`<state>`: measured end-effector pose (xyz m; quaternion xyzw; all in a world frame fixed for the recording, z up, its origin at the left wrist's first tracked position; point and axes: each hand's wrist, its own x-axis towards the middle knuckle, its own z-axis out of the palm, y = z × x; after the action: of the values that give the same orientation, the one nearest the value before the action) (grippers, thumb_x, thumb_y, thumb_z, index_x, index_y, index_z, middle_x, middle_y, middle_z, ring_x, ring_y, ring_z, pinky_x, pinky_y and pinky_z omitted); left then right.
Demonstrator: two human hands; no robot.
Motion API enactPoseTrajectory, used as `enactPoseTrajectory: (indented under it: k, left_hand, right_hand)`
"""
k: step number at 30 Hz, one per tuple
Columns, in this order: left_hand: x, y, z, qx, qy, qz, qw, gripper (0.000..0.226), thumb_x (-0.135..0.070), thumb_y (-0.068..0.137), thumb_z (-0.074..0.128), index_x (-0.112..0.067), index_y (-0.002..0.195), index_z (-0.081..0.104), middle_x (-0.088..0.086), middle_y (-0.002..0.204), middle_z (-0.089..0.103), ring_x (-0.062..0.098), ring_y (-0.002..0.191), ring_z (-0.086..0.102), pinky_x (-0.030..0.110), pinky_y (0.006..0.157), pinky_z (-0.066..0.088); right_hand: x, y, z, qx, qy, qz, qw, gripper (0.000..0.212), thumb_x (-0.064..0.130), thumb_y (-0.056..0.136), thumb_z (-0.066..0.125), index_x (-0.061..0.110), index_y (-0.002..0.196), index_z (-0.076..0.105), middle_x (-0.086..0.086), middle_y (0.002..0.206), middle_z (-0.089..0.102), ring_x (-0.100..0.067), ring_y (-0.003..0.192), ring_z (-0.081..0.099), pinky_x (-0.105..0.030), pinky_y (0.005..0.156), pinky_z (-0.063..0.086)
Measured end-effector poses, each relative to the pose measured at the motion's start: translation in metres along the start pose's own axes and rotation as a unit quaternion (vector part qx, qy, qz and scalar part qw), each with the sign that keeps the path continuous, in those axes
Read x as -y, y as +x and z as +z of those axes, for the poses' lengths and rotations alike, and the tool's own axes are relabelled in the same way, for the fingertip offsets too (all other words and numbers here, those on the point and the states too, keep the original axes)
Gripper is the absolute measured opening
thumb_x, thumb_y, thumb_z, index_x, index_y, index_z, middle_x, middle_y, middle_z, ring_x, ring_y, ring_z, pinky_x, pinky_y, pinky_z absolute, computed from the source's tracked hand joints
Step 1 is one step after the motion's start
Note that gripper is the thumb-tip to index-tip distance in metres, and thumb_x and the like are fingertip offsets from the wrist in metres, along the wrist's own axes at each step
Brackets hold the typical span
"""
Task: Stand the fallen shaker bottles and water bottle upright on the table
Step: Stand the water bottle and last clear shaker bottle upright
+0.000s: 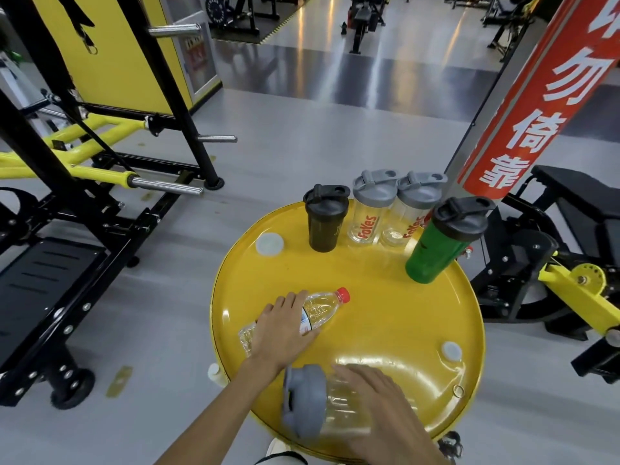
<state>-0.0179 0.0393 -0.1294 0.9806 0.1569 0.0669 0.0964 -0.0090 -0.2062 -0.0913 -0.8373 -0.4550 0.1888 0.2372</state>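
Water bottle [320, 308] lies under the left grip [280, 332], fingers curled on it; right grip [385, 411] clasps the fallen shaker [322, 402].

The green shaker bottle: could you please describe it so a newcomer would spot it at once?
On the round yellow table, four shakers stand along the far edge. The green shaker bottle is rightmost, with a black lid; its neighbours are two clear ones and a black one.

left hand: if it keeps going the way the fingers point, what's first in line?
Probably nothing but bare yellow round tabletop. The left hand lies on the fallen clear plastic water bottle, fingers aimed toward the dark upright shaker bottle, well beyond; depth unclear.
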Motion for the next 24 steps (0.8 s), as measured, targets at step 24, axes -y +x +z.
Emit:
enactPoseTrajectory:
  k: [24]
  left_hand:
    - [-0.002,-0.003,0.007,-0.052,0.023,0.017,0.998,0.073,-0.064,0.075,0.068,-0.019,0.131,0.056,-0.007,0.108,0.063,0.016,0.093,0.062,0.032,0.075,0.054]
  right_hand:
    - [-0.06,0.163,-0.11,-0.473,0.269,0.149,0.825,0.087,0.016,0.057,0.095,0.015,0.124,0.039,-0.004,0.12,0.056,-0.019,0.109,0.056,-0.033,0.094,0.049]
